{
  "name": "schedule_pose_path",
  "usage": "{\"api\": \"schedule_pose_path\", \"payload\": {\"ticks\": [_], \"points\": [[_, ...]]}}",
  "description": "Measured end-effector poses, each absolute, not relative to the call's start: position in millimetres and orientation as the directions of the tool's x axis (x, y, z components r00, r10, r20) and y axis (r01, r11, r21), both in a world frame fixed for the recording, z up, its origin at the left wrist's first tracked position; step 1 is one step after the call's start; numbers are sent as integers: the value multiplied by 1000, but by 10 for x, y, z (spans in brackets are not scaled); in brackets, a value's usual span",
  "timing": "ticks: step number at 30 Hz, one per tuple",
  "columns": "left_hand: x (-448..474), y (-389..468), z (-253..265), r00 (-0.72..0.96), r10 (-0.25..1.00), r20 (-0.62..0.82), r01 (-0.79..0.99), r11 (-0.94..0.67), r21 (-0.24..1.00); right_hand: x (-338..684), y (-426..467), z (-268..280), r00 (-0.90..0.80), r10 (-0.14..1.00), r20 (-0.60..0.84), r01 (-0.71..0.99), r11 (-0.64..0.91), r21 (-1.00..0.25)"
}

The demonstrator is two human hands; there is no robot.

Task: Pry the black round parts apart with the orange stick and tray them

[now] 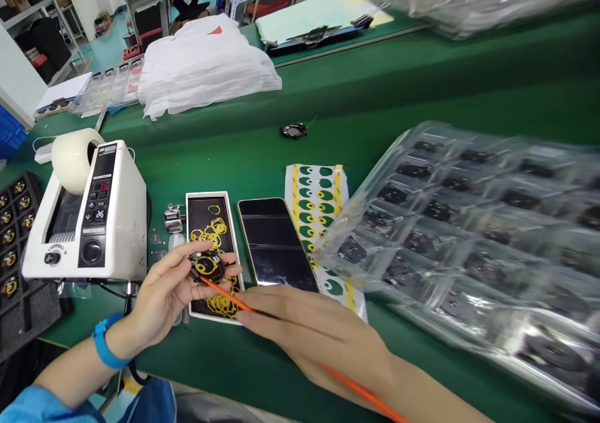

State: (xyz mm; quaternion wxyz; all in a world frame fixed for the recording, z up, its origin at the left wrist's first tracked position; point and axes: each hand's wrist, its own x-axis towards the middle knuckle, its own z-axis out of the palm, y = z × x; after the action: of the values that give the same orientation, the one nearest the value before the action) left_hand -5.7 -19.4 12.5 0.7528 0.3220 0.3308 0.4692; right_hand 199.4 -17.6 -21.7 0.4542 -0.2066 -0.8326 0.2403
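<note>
My left hand (162,295) grips a round black part (210,263) between its fingers, with a yellow ring-shaped piece on its face. In my right hand (323,329) are orange tweezers (225,294), their tips touching or very close to the part's lower edge. Below my left fingers lies an open white box (230,213) with a dark inside, holding many thin yellow rings (218,226); my fingers hide its middle. A phone (276,242) lies just beyond my right hand. Beside it is a sheet of yellow and white stickers (317,192), partly covered by plastic trays.
At left stands a white tape dispenser (126,217), with a black tray of round parts (14,235) beyond it. A small tally counter (173,218) sits by the box. Clear plastic trays (450,223) fill the right. Farther back are another black part (294,130) and stacked white sheets (201,60).
</note>
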Motion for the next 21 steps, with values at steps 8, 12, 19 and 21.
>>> {"api": "schedule_pose_path", "payload": {"ticks": [8, 12, 19, 21], "points": [[-43, -179, 99, 281, 926, -251, -476, 362, 802, 2034, -134, -339, -662, 322, 677, 205, 946, -250], [-29, -202, 83, 298, 919, -258, -454, 374, 808, 2016, -172, -252, -514, 515, 686, 293, 857, -424], [9, -277, 32, 355, 899, -256, -442, 403, 801, 1879, -181, -152, -314, 596, 739, 318, 800, -509], [15, -282, 32, 359, 893, -270, -441, 418, 794, 1853, -170, -186, -322, 555, 767, 332, 825, -457]]}}
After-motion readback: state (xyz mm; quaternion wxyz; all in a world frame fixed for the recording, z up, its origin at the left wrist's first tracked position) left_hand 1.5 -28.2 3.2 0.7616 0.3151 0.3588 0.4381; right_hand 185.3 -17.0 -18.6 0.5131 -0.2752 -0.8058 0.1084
